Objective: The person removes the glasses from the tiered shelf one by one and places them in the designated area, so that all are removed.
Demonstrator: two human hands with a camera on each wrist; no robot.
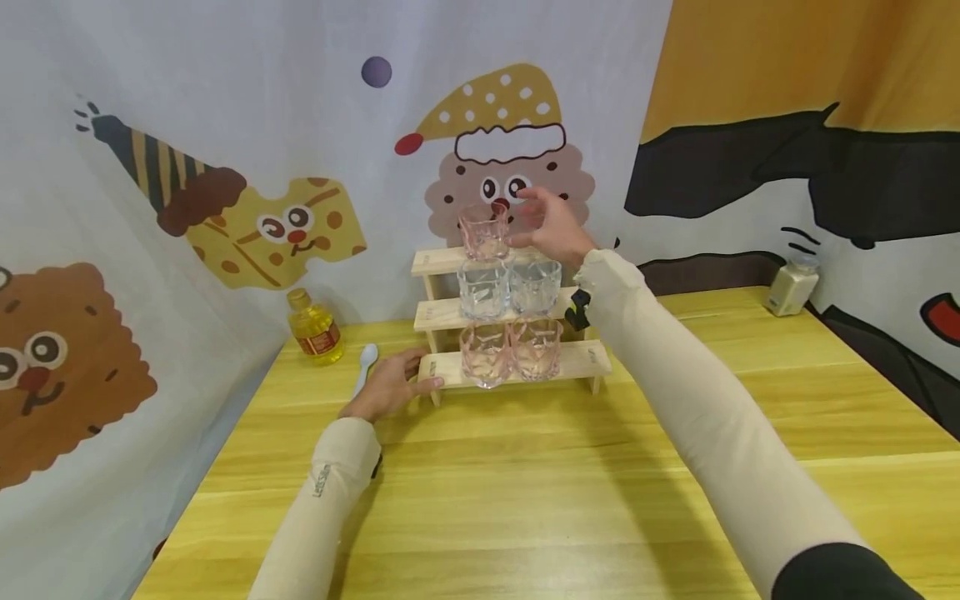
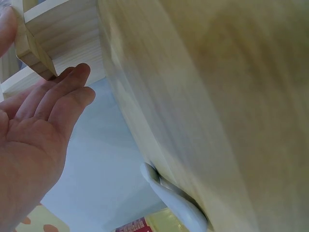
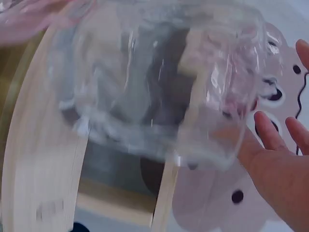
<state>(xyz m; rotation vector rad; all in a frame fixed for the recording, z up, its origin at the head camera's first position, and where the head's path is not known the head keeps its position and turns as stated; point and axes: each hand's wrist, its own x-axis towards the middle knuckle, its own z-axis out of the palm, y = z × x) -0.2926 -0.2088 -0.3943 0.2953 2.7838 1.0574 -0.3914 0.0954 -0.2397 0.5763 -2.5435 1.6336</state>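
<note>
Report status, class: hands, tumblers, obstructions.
Left hand grips wooden stand, bottom left. Right hand beside top pink tumbler, nothing visible between. Four tumblers below: two clear, two pink.

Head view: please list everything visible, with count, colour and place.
Stand: one, beige, on table
Tinted glasses: three, pink, one top, two bottom
Clear glasses: two, colourless, middle step
Bottle: one, yellow, back left
Spoon: one, whitish, near bottle
Jar: one, cream, back right
Table: one, yellow, beneath
Backdrop: one, multicoloured, behind
Wrist devices: two, black, at wrists
Sleeves: two, mostly cream, forearms
Left hand: one, bare, stand's lower left
Right hand: one, bare, beside top glass
</note>
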